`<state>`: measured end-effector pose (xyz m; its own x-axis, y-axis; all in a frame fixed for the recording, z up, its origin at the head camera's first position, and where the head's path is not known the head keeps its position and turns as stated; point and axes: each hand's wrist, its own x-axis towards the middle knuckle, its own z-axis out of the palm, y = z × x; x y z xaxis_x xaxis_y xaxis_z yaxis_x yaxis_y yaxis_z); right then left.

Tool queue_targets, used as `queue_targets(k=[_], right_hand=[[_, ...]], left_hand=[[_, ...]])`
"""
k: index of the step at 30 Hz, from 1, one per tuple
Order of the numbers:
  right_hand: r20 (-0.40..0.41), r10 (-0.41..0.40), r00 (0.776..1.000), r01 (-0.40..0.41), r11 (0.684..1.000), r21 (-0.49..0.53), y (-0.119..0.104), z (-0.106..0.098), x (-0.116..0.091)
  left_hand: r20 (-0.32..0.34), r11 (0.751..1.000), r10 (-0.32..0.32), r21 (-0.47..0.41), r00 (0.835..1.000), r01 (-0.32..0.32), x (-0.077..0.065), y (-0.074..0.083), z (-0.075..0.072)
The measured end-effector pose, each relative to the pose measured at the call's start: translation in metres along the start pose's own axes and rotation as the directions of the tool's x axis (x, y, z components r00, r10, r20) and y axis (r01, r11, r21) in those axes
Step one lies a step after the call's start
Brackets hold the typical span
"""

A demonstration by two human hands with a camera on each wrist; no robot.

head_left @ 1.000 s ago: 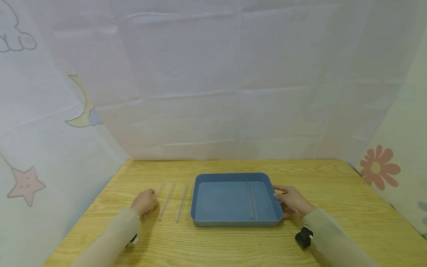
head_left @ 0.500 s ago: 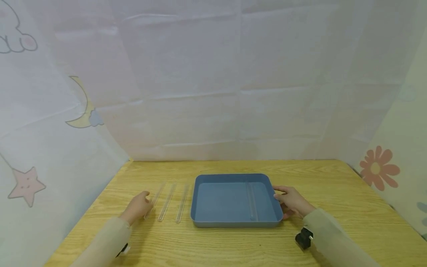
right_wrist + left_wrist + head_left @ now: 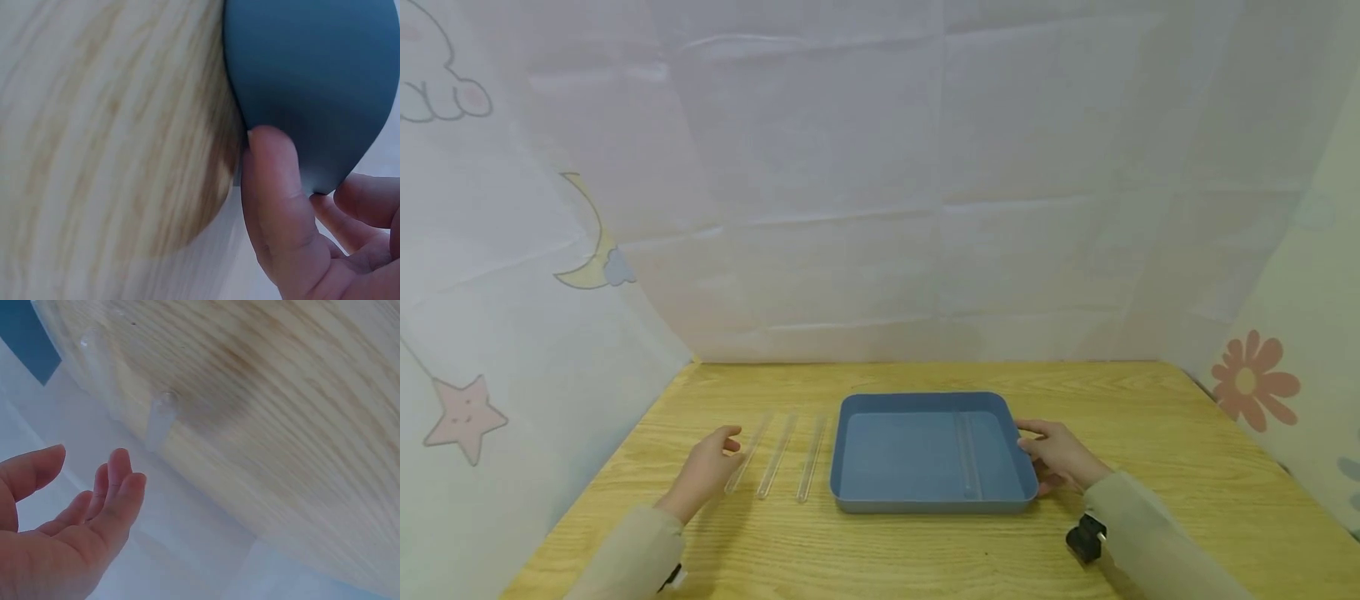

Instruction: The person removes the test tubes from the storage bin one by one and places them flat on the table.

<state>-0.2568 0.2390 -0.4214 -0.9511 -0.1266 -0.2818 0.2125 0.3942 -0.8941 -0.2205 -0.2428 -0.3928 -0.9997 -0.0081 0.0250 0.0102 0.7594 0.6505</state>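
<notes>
My left hand point(image 3: 706, 468) hovers beside the leftmost clear test tube point(image 3: 749, 454), fingers loosely bent and holding nothing. Two similar tubes, a middle one point(image 3: 777, 457) and a right one point(image 3: 812, 460), lie roughly parallel to it on the table. In the left wrist view the palm is bare and the rounded end of a tube point(image 3: 162, 419) shows beyond the fingertips. My right hand point(image 3: 1060, 454) grips the right wall of a blue rectangular tray point(image 3: 932, 505), thumb at the rim. Inside the tray, towards its right side, lies a clear tube point(image 3: 967, 458).
The wood-grain table point(image 3: 895, 558) is enclosed at the back and sides by pale sheets point(image 3: 880, 250) with cartoon prints. A black device point(image 3: 1086, 537) is worn at the right wrist. Both arms wear light sleeves point(image 3: 632, 550).
My left hand has drawn back to the left from the leftmost tube, its fingers loosening. The right hand stays on the tray, and the tubes lie as before.
</notes>
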Motion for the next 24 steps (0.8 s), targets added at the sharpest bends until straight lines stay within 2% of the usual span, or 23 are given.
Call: queue_targets(k=[7, 14, 24], right_hand=[[-0.004, 0.005, 1.000, -0.005, 1.000, 0.011, 0.000, 0.000, 0.001], [-0.002, -0.004, 1.000, 0.004, 1.000, -0.002, 0.000, 0.000, -0.001], [-0.001, -0.004, 1.000, 0.004, 1.000, -0.005, -0.002, 0.000, -0.001]], left_hand=[[-0.021, 1.000, -0.005, -0.026, 1.000, 0.004, -0.006, 0.014, 0.000], [0.006, 0.993, -0.020, -0.117, 1.000, 0.020, -0.015, 0.024, 0.005], [0.032, 0.970, -0.035, -0.239, 0.999, 0.042, -0.016, 0.033, 0.013]])
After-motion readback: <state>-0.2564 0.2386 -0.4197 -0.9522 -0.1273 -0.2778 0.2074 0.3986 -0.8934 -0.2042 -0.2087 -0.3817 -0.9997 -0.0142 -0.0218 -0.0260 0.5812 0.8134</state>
